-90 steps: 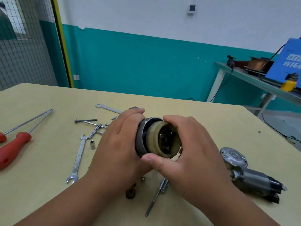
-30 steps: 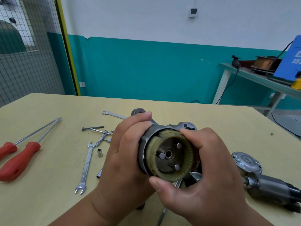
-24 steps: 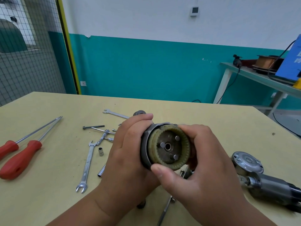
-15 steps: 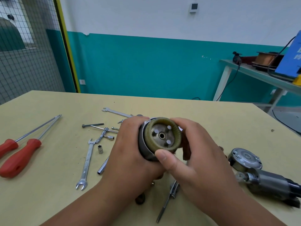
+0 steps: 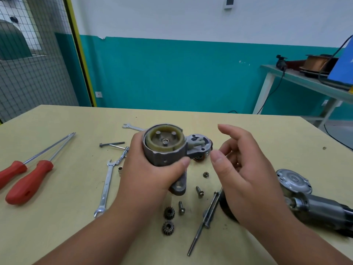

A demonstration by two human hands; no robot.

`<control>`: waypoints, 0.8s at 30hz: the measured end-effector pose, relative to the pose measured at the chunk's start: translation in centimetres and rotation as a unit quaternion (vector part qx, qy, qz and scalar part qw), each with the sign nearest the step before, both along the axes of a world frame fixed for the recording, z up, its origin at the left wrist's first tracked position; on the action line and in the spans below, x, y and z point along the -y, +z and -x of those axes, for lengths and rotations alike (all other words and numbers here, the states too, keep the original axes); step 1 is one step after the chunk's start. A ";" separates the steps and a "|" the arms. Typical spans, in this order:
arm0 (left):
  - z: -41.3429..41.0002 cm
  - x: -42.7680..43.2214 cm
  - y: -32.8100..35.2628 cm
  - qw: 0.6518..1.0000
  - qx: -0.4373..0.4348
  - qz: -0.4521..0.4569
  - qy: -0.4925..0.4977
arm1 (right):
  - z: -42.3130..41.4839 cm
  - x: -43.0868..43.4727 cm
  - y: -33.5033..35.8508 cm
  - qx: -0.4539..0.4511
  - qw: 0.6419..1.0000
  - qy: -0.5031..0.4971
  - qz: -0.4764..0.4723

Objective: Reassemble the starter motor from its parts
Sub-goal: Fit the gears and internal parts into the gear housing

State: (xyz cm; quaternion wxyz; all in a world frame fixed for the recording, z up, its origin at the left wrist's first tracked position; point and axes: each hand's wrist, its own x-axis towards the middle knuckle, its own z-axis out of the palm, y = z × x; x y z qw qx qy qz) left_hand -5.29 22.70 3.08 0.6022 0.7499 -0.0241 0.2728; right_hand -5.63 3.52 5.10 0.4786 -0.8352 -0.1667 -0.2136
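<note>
At the centre of the frame, above the bench (image 5: 57,188), the left hand (image 5: 152,176) curls its fingers round the grey cast-metal starter housing (image 5: 164,156), whose upturned open end shows a yellowish ring gear (image 5: 162,149) around a pegged plate, while the right hand (image 5: 246,169) hovers beside it, fingers loosely spread, holding nothing.

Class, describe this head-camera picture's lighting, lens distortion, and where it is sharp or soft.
Head view: soft, even light, only faint shadows on the pale wooden table. Head view: the wide lens tilts the yellow post at the left. Head view: the grey metal gear housing gripped by the left hand is sharp; the open right hand looks slightly softer.
</note>
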 end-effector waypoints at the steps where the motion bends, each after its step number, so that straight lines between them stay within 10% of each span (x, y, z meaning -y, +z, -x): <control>1: 0.1 0.0 0.0 1.000 -0.002 0.004 -0.001 | 0.0 0.0 0.0 0.001 1.000 0.000 -0.002; 24: 0.7 0.2 0.1 0.983 0.139 -0.118 -0.028 | 0.9 -0.8 0.1 0.114 0.990 0.059 0.064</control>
